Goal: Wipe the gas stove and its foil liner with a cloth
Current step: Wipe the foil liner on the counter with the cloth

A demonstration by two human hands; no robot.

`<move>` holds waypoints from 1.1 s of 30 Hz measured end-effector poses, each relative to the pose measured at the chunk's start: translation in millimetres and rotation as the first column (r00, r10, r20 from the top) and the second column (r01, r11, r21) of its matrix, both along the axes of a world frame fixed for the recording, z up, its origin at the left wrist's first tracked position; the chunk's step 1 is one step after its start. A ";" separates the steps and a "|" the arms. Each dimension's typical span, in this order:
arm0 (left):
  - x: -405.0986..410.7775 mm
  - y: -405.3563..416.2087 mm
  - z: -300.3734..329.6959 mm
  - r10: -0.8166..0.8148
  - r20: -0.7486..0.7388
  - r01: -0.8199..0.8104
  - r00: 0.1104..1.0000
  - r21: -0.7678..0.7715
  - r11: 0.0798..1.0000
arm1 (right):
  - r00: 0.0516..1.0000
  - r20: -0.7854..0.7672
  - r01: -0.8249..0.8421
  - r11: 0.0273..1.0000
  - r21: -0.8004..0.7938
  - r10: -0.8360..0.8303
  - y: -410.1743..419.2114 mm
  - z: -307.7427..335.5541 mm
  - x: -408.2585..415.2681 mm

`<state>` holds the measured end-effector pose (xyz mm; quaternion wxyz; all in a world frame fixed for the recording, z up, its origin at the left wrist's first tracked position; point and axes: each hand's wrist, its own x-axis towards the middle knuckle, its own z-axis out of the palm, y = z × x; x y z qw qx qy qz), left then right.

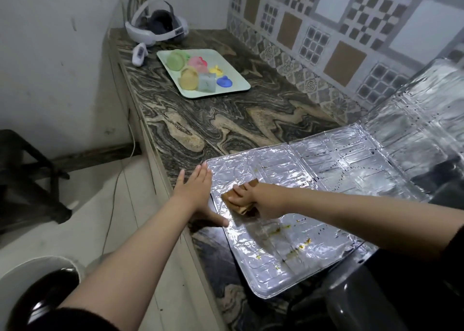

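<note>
While the right hand point(247, 197) clamps the folded brown cloth point(238, 202) on the foil liner's point(288, 260) near-left area, left hand point(198, 192) lies flat pinning its left edge on the bench point(226, 120): foil's thin, crinkly, probably tears, so press lightly.

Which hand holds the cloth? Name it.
The right hand grips the brown cloth on the foil; the left hand lies flat, fingers straight, at the foil's edge.
</note>
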<state>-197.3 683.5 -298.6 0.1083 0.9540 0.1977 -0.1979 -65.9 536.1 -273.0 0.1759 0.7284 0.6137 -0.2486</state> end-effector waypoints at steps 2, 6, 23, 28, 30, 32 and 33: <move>0.9 -0.4 1.4 0.003 -0.010 -0.003 1.000 0.012 1.000 | 0.999 -0.024 -0.031 0.998 -0.049 0.030 -12.2 12.0 -7.2; 2.4 -0.6 3.9 -0.005 -0.041 0.006 0.999 0.031 1.000 | 0.994 -0.027 -0.110 0.987 -0.116 0.108 -31.2 25.3 -23.2; 6.4 0.6 0.9 -0.018 -0.072 0.022 0.997 0.058 0.998 | 0.926 -0.100 0.375 0.869 0.322 -0.363 45.4 61.9 16.1; 6.8 1.1 -3.2 -0.016 -0.076 0.022 0.997 0.078 0.997 | 0.965 0.089 0.215 0.940 0.266 -0.246 75.2 7.2 6.4; 6.2 0.7 -1.9 -0.018 -0.073 0.024 0.997 0.078 0.997 | 0.972 0.192 0.102 0.981 0.164 -0.133 68.1 0.9 -0.6; 5.9 0.5 -0.4 -0.016 -0.070 0.022 0.997 0.078 0.997 | 0.978 0.201 0.028 0.992 0.121 -0.052 55.7 4.8 -3.6; 5.5 -0.5 0.6 -0.019 -0.072 0.025 0.997 0.079 0.997 | 0.981 0.192 -0.002 0.996 0.090 -0.015 47.4 6.6 -4.6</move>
